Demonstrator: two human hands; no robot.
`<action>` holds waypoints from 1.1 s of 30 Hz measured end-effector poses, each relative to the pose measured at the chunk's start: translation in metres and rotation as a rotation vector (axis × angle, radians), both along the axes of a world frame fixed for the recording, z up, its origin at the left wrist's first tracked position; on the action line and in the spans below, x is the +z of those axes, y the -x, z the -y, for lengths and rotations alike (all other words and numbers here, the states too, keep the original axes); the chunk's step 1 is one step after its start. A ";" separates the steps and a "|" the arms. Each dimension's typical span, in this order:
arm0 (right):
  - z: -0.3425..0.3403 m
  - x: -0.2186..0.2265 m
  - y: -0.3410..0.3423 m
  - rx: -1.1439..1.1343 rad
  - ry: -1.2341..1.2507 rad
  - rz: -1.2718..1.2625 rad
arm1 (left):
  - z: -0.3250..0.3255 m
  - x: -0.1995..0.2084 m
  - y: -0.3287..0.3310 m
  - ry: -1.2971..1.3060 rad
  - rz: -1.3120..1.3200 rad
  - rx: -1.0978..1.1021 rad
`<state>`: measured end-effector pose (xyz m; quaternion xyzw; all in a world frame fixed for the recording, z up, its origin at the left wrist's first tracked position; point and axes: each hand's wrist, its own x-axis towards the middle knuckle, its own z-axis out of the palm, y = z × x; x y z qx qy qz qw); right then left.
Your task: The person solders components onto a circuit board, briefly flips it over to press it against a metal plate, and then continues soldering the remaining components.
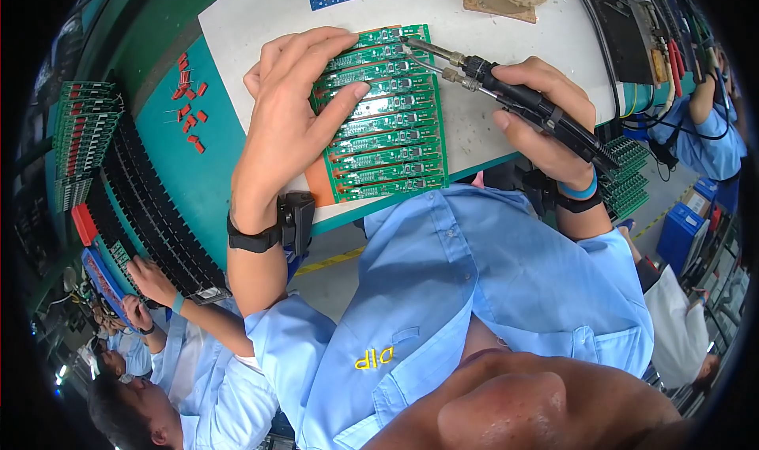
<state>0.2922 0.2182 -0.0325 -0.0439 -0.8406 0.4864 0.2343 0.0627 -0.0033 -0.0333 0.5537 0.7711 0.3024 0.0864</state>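
Note:
A green panel of several circuit-board strips (395, 145) lies on a white mat (261, 15) before me. My left hand (288, 114) lies flat on the panel's left side, fingers spread over the upper strips and pressing it down. My right hand (538, 122) grips a black two-pronged soldering tool (526, 102). Its metal tips (407, 45) touch the panel's top strip near the upper right corner. Both wrists wear dark straps.
Small red components (188, 94) lie scattered on the teal bench (198, 173) at the left. Black racks holding green boards (87, 134) run along the left edge. A co-worker's hands (150, 280) work at lower left; another person's arm (704, 102) shows at right beside stacked boards (628, 177).

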 end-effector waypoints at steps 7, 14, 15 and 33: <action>-0.001 0.001 0.000 0.002 -0.005 -0.003 | -0.001 -0.001 0.000 -0.001 0.005 -0.003; -0.008 0.007 -0.013 -0.057 -0.028 -0.012 | 0.003 -0.002 0.003 0.003 0.012 0.005; -0.010 0.007 -0.017 -0.072 -0.034 -0.020 | 0.004 -0.003 0.002 0.004 0.008 0.015; -0.019 -0.042 -0.008 -0.503 0.087 -0.233 | 0.004 0.008 0.012 -0.198 0.779 0.150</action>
